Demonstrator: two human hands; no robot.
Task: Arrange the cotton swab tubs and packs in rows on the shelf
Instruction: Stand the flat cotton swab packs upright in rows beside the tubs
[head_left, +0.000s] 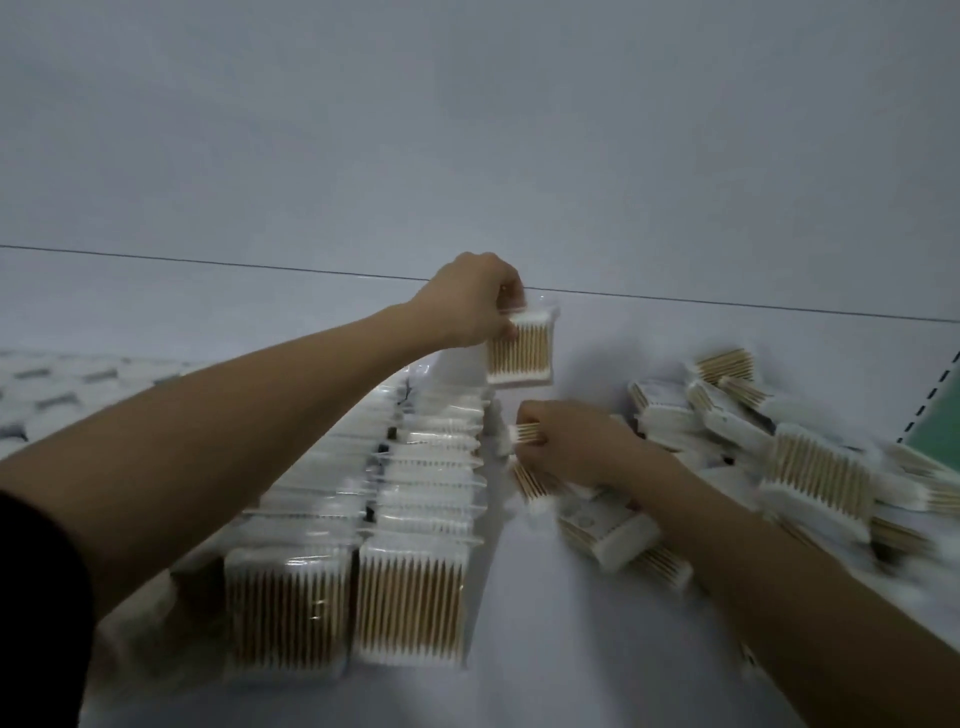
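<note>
Pinching clear square swab pack (521, 347), left hand (470, 304)

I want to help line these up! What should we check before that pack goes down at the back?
1. Left hand has a firm hold of the raised pack: ok, pinched at its top.
2. Bare shelf under the raised pack: cannot tell, the pack hides it.
3. The two rows stand straight: ok.
4. Right hand has the next pack ready: ok, fingers curled round it.
5. Loose pile on the right is steady: not ok, packs lie jumbled.
</note>
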